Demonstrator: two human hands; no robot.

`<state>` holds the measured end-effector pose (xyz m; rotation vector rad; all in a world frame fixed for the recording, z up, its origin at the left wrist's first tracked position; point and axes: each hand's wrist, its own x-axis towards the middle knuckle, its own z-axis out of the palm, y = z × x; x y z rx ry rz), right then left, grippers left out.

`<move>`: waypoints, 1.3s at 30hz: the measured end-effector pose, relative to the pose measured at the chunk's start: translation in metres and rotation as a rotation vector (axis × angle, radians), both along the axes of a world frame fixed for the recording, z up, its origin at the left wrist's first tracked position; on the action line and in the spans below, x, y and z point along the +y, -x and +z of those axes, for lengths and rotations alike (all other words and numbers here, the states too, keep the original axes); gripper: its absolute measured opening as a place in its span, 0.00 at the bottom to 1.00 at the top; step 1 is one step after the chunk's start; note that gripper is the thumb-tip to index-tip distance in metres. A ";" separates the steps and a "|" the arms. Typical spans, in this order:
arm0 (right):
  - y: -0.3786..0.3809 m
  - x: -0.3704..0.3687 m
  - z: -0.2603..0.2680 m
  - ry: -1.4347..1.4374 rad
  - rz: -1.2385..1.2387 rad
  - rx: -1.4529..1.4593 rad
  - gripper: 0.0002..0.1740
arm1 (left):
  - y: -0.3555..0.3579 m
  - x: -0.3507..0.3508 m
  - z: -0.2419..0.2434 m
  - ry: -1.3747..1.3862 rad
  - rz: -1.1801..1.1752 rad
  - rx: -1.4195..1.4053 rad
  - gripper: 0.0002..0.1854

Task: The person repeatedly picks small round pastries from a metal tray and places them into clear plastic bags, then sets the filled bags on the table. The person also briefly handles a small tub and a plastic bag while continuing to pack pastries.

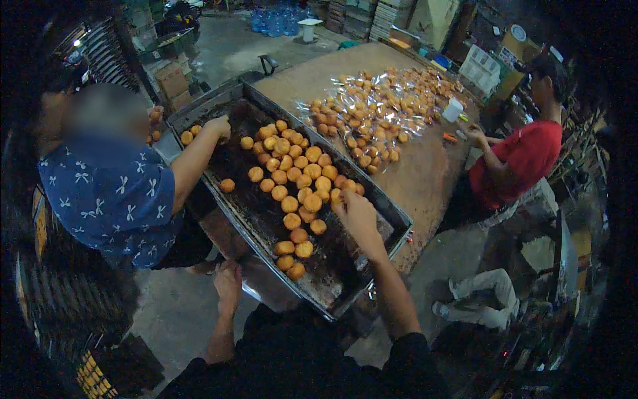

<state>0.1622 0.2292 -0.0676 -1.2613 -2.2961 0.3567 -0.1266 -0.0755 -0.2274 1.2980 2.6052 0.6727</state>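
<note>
A large, dark metal tray (366,197) lies slantwise before me, with many small round golden-brown cakes (312,171) loose in it. My right hand (358,222) reaches over its right side, fingers curled around a cake (336,195) at the edge of the pile. Low beside the tray's left long wall is my left hand (228,287), its fingers bent. A shiny strip shows just right of it, and whether the hand grips anything is unclear. Another person's hand (219,128) is inside the tray's far left end, near two cakes (191,133).
A person in a patterned blue shirt (109,194) stands close at left. Clear bags of cakes (369,114) cover much of the brown table (418,184). Beyond it, a person in red (518,159) sits at right. Blue water bottles (279,22) stand at the back.
</note>
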 end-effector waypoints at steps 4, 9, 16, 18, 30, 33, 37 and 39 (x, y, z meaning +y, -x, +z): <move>-0.002 -0.003 0.011 -0.237 -0.021 -0.027 0.22 | -0.007 0.003 0.012 -0.002 -0.051 0.241 0.13; 0.039 -0.003 -0.016 -0.052 0.268 -0.335 0.35 | -0.010 0.014 0.024 0.017 -0.064 0.232 0.21; 0.037 0.007 -0.032 0.073 0.291 -0.083 0.35 | -0.018 0.026 0.078 -0.096 -0.095 0.271 0.13; 0.033 0.008 -0.030 0.039 0.279 -0.107 0.34 | -0.022 0.033 0.099 -0.009 -0.022 0.142 0.12; 0.016 0.001 -0.015 0.273 0.229 0.615 0.40 | 0.003 0.014 0.275 -0.135 -0.623 -0.151 0.11; 0.006 -0.030 0.019 0.767 0.180 1.107 0.41 | 0.006 0.020 0.321 -0.155 -0.832 -0.398 0.11; 0.014 -0.088 0.074 0.913 0.298 1.397 0.39 | -0.020 0.059 0.327 -0.151 -1.063 -0.432 0.11; 0.004 -0.111 0.098 0.869 0.304 1.271 0.39 | -0.049 0.080 0.314 -0.180 -1.103 -0.410 0.11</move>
